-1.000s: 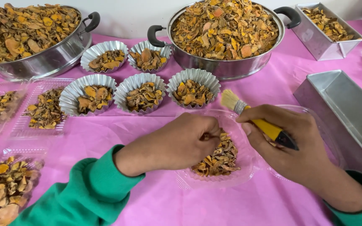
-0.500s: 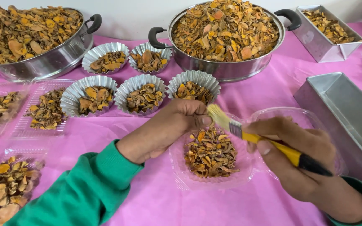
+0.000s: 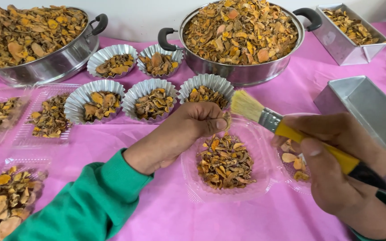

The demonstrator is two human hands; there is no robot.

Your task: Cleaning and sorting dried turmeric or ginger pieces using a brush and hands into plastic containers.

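My left hand (image 3: 193,127) is closed around a small dried orange slice (image 3: 225,119), held above a clear plastic tray (image 3: 193,178) heaped with dried orange-brown slices (image 3: 224,163). My right hand (image 3: 340,165) grips a yellow-handled brush (image 3: 309,140). Its pale bristles (image 3: 246,105) sit just right of the held slice, close to touching it. Both sleeves are green.
Two large metal pots (image 3: 242,71) (image 3: 50,62) full of dried slices stand at the back. Several fluted foil cups (image 3: 150,100) of slices sit between them. Metal loaf tins (image 3: 376,111) (image 3: 354,44) are at right, more clear trays (image 3: 45,116) at left, on a pink cloth (image 3: 157,214).
Both hands have lifted off the clear tray. The left hand picked up a slice and raised it; the brush swung up so its bristles meet the slice.
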